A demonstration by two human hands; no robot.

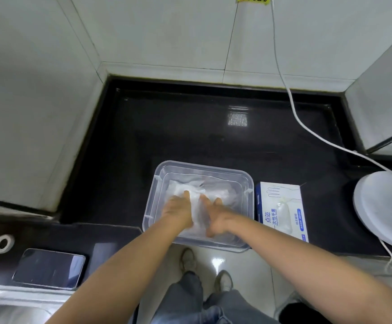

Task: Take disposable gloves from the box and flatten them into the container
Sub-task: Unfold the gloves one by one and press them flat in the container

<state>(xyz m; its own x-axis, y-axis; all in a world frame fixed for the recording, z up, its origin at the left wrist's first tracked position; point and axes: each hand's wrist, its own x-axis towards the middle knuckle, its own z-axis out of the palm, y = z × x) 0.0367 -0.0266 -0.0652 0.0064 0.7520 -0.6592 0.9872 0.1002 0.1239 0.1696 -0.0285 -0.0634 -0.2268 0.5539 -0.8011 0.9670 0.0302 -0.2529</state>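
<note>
Disposable gloves (216,195), thin translucent white plastic: a crumpled layer on the floor of item 2, under both hands.
1. Glossy black stone counter (190,132), set against tiled walls.
2. Clear rectangular plastic container (204,165), at the counter's near edge.
3. White-and-blue cardboard glove box (281,206), just beside the container's right wall (glove outline printed on top).
4. Dark smartphone (49,268), face up, well left of the container.
5. Left hand (178,212) and right hand (216,216), side by side inside the container, fingers straight, pressing the gloves flat, gripping nothing.
</note>
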